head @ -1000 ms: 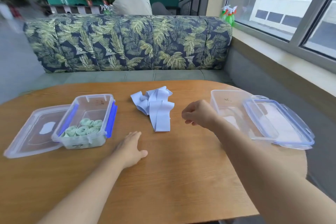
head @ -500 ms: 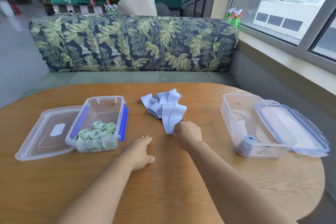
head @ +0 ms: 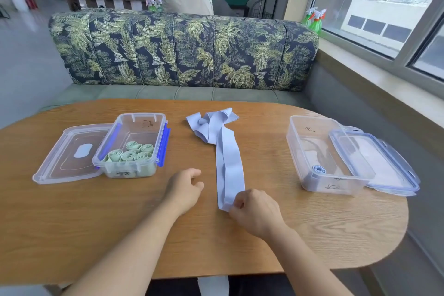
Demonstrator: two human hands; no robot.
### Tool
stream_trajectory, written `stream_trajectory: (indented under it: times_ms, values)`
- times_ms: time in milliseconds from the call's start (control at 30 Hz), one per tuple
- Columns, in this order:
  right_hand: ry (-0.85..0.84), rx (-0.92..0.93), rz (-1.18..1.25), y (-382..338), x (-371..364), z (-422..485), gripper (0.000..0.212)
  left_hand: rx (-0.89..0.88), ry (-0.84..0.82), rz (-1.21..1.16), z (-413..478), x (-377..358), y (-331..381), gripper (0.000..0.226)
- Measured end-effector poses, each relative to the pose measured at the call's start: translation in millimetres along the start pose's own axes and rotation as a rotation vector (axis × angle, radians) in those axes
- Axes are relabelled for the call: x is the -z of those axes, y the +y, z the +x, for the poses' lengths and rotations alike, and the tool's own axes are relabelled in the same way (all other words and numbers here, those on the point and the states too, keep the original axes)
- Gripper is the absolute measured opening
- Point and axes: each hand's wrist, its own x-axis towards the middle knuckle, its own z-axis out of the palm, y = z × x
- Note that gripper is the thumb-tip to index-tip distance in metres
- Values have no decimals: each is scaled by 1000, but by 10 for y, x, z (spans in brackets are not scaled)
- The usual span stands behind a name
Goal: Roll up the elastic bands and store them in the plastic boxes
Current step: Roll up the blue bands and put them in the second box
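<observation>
1. Matt wood grain across the surface (head: 264,247).
2. Clear, glossy plastic in the left box (head: 141,125) and right box (head: 312,137).
3. Smooth, matt cloth in the blue band (head: 229,166) and green rolls (head: 129,155).
4. Soft, leaf-printed fabric on the sofa back (head: 182,50).

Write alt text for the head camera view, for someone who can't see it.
A right hand pinches the near end of a pale blue elastic band lying along a wooden table, while the left hand is beside it, holding nothing. An open plastic box on the left holds rolled green bands; the right box holds one blue roll.
</observation>
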Motion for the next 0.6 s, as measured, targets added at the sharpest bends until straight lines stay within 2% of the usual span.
stream_trajectory:
  times_ms: [133, 233, 333, 400, 600]
  values:
    - [-86, 48, 132, 4, 46, -129, 26, 143, 20, -290, -114, -95, 106, 32]
    - [-150, 6, 367, 58, 145, -123, 23, 207, 42, -383, -146, -161, 168, 30]
    - [9, -93, 523, 188, 239, 46, 14, 232, 64, -437, -118, -175, 189, 29]
    - [107, -132, 548, 251, 298, 240, 16, 239, 64, -448, -64, -181, 210, 28]
    - [181, -192, 700, 200, 360, 1068, 31, 257, 1, -459, 110, -207, 194, 27]
